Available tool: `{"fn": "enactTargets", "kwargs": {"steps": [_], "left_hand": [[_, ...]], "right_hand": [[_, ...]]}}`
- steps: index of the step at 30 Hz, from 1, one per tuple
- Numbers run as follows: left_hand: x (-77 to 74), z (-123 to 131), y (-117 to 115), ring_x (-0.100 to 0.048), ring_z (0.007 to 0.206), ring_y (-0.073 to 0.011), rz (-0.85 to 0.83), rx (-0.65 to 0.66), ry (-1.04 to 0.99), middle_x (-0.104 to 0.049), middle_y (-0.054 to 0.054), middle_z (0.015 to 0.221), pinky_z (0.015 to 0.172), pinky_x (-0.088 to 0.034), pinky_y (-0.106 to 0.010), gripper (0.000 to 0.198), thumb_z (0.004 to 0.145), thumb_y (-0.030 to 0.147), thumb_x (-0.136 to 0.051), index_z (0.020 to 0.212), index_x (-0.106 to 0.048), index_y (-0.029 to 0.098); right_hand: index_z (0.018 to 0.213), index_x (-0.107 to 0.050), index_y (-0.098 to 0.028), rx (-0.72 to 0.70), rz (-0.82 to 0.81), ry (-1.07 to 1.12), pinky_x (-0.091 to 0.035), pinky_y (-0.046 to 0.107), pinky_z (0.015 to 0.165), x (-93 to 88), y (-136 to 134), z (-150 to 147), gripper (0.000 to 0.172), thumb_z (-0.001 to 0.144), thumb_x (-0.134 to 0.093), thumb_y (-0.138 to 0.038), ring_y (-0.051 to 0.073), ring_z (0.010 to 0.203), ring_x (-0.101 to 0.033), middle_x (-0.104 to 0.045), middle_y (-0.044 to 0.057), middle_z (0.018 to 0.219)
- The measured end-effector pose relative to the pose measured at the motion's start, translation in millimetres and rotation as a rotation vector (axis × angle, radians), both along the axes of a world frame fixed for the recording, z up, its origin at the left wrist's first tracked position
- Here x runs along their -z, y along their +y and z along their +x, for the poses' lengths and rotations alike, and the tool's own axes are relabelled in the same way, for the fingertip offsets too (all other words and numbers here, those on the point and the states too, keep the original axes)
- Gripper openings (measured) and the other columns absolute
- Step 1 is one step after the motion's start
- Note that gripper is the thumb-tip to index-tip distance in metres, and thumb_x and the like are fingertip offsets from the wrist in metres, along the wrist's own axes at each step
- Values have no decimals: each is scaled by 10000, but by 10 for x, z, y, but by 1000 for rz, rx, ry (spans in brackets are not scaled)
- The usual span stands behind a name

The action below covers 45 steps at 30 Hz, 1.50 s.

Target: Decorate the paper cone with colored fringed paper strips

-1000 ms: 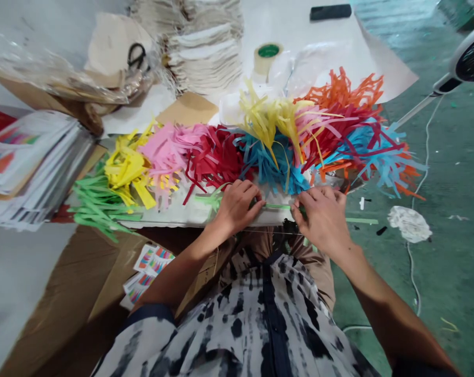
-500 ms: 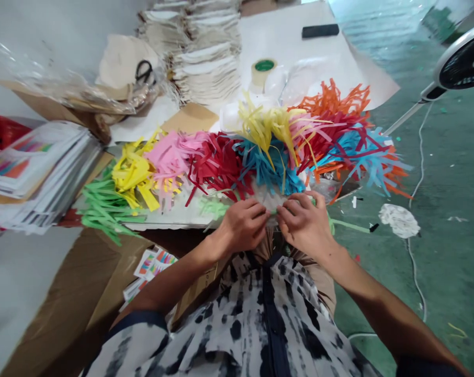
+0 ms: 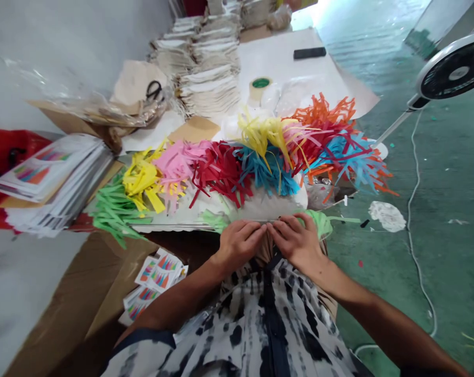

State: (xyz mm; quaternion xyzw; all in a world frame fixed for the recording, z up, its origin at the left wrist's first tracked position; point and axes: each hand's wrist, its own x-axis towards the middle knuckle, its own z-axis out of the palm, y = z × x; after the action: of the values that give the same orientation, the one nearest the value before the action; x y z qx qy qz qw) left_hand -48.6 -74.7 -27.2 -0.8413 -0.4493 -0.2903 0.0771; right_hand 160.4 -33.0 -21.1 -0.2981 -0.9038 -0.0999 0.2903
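Light green tissue fringe shows on both sides of my hands at the table's front edge. My left hand has its fingers curled round the middle of it. Beside it, fingertips almost touching, my right hand pinches the same piece, whose twisted middle is mostly hidden by my fingers. Behind my hands lies a row of tissue tassels: green, yellow, pink, dark red and blue. Pale yellow, orange and light blue ones lie further right.
Stacks of off-white paper, a tape roll, scissors and a black bar lie farther back. Printed sheets are piled at left. A fan stands at right, its cable on the floor.
The view has shifted. My hands have come closer together, and more of the light green fringe now shows to the right of my right hand.
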Motion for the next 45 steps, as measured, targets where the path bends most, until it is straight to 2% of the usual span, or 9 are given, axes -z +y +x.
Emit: {"fn": "enactTargets", "kwargs": {"steps": [6,10,13,17,24,30,37,41,45], "left_hand": [[-436,115,-76,-769,910,-212,-716,-135,-770,-835,-75,1046,826,-571,-315,265,1001,398,-673,1117,-828,217],[-660,115,-25,-702,660,-169,-1363,-76,-1223,-787,-64,751,659,-530,-264,383,808,544,-848,795,-823,162],[-663,134,-19,-659,577,-138,-1530,-104,-1459,-739,-39,671,605,-497,-239,384,645,476,-973,724,-771,159],[-558,200,-47,-644,572,-139,-1497,-110,-1550,-726,-42,665,603,-494,-249,386,603,449,-999,701,-761,161],[-535,309,27,-696,940,-179,-906,-38,-1439,-763,-51,1039,863,-532,-284,225,695,366,-960,709,-813,197],[-606,283,132,-695,831,-175,-995,-44,-1556,-782,-42,905,828,-539,-303,284,676,399,-964,680,-782,182],[-641,5,251,-673,753,-148,-886,-72,-1560,-762,-34,797,755,-526,-266,261,690,388,-959,701,-800,182],[-611,-292,307,-701,745,-152,-754,-165,-1564,-769,-39,783,719,-530,-246,252,682,366,-967,735,-807,178],[-562,-602,240,-730,708,-162,-738,-288,-1615,-774,-29,773,713,-562,-254,339,611,347,-1009,777,-766,178]], "right_hand": [[1143,-731,-271,2,171,181,-411,401,934,-278,29,153,216,977,-716,-133,172,1010,-644,-782,-35,984],[1170,-731,-305,-43,216,242,-423,391,956,-407,0,201,238,981,-718,-161,150,988,-674,-793,-72,981],[1135,-738,-321,-48,168,250,-417,403,972,-417,-11,187,224,1008,-664,-152,154,993,-697,-804,-74,1005],[1020,-739,-283,-22,-4,379,-422,431,950,-422,-9,99,112,985,-707,-181,188,953,-708,-797,-43,934],[839,-711,-237,-51,-759,875,-501,360,779,-489,-48,-73,146,973,-707,-292,191,824,-648,-699,7,821],[839,-750,-231,-142,-1042,910,-502,338,806,-555,148,-120,219,964,-720,-408,184,835,-664,-727,3,856],[841,-749,-242,-184,-893,742,-533,341,805,-760,405,-417,185,960,-747,-384,192,828,-679,-740,5,837],[978,-782,-246,-263,-629,505,-530,338,894,-919,996,-761,159,1024,-655,-330,200,948,-697,-777,27,964],[1151,-777,-212,229,-401,131,-460,379,1061,-1131,2112,-1145,345,1087,-465,-345,260,1182,-656,-763,96,1204]]}}
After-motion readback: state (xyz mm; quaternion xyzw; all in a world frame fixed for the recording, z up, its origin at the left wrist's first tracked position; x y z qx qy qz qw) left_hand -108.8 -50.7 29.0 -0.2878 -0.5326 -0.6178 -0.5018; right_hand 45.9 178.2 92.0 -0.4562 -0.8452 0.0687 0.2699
